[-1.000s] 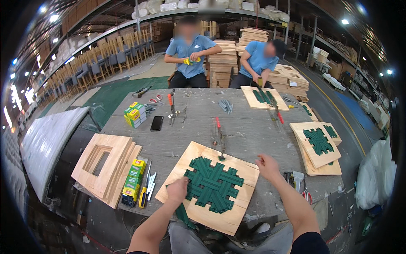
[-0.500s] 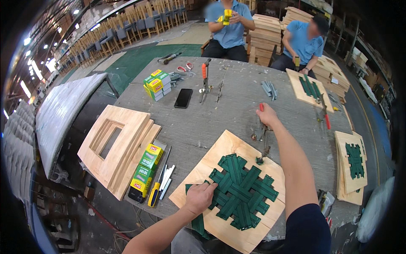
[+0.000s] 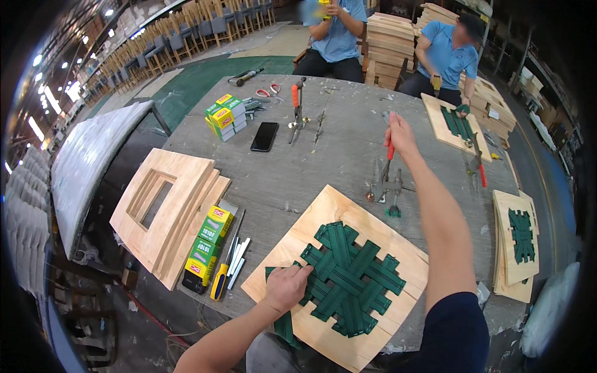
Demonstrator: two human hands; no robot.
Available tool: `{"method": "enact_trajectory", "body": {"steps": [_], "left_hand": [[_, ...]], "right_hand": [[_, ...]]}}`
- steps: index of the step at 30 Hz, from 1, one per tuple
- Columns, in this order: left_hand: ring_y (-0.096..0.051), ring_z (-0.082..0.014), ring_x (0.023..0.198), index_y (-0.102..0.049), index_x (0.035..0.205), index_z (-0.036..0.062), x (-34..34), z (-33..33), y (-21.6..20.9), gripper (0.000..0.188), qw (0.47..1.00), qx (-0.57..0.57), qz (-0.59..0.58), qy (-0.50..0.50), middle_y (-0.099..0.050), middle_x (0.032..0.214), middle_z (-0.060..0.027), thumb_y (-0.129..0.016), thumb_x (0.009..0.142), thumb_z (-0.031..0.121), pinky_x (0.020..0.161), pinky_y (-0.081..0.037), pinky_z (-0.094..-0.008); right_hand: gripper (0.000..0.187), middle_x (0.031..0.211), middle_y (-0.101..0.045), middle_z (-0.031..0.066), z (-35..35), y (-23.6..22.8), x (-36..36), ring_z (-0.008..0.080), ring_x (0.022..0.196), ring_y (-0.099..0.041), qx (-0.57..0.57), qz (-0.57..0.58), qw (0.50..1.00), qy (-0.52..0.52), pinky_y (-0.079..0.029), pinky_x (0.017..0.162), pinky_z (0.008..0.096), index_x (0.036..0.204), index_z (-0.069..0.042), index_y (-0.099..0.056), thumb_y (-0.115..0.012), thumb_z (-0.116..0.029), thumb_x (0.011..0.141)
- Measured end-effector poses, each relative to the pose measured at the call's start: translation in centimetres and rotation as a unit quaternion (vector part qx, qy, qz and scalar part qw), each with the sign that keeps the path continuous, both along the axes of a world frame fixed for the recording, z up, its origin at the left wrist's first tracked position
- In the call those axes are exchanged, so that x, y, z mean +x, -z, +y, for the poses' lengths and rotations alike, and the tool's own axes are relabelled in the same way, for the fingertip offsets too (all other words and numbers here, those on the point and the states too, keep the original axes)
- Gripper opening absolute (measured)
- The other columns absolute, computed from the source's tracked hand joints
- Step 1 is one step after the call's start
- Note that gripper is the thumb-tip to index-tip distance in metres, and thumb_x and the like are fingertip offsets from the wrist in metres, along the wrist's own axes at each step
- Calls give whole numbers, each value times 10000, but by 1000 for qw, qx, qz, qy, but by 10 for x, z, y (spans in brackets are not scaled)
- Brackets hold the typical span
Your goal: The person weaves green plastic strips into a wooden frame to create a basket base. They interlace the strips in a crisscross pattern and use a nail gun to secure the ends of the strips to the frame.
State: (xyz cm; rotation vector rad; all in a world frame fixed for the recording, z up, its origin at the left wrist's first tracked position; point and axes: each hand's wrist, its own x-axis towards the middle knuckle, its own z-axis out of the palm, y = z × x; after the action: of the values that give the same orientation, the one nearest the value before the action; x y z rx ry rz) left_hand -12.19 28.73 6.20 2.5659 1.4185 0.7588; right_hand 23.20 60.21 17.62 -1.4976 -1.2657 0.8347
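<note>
A wooden panel [image 3: 398,261] lies at the table's near edge, bearing crisscrossed dark green webbing [image 3: 349,273]. Over the webbing's left side, my left hand [image 3: 287,287] has its fingers curled round a loose green webbing strip [image 3: 285,328], whose end hangs over the panel's edge. My right hand [image 3: 401,133] is closed at the upper end of the red handle of a toggle clamp [image 3: 390,155]. That clamp stands beyond the panel, its green-padded foot [image 3: 392,212] off the wood. Small grey pieces show at my right fingertips; the hand hides most of them.
Stacked frame boards [image 3: 165,217], yellow-green boxes [image 3: 208,242], a screwdriver [image 3: 220,280] and pale strips lie left. Farther off are a phone [image 3: 265,136] and an orange-handled clamp [image 3: 295,96]. Two co-workers sit across, one beside a webbed board [image 3: 435,118]. More webbed boards [image 3: 519,245] stand right.
My right hand has moved away from me with the clamp's red handle, which now stands more upright. The clamp's padded foot has come off the panel. My left hand stays on the webbing.
</note>
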Motion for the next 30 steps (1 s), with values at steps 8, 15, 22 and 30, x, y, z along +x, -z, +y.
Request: {"method": "enact_trajectory", "body": {"steps": [8,15,22,30], "left_hand": [[-681,-248,714,-686,1130,147,0,-7,6,235,1000,-8,10,-23,-655,796,-40,-632,902,150,684,-507,-404],[-685,-300,712,-679,1109,145,13,-11,2,187,999,16,-11,-32,-695,819,-82,-613,936,172,686,-536,-437],[-704,-340,772,-689,1135,139,0,-28,-14,202,994,-4,-34,-106,-724,905,-118,-574,993,226,722,-558,-462],[-644,-171,686,-683,1165,38,8,-219,-2,238,798,-251,-531,-135,-701,935,-80,-607,1045,229,644,-529,-355]], "right_hand": [[402,1047,-671,-8,-231,-25,14,99,882,-598,43,-44,997,-35,-493,766,267,1367,-42,-605,-548,-310,1073],[202,872,-711,102,-568,84,4,223,736,-706,-297,190,933,76,-569,643,350,1059,-40,-623,-585,-238,1046],[354,1156,-697,157,-617,125,-83,300,1018,-707,-351,427,834,-13,-564,822,439,1270,-43,-562,-570,-333,1066],[435,1115,-717,147,-605,114,-77,319,1007,-709,-335,497,800,-37,-556,852,462,1316,-41,-568,-511,-398,1075]]}}
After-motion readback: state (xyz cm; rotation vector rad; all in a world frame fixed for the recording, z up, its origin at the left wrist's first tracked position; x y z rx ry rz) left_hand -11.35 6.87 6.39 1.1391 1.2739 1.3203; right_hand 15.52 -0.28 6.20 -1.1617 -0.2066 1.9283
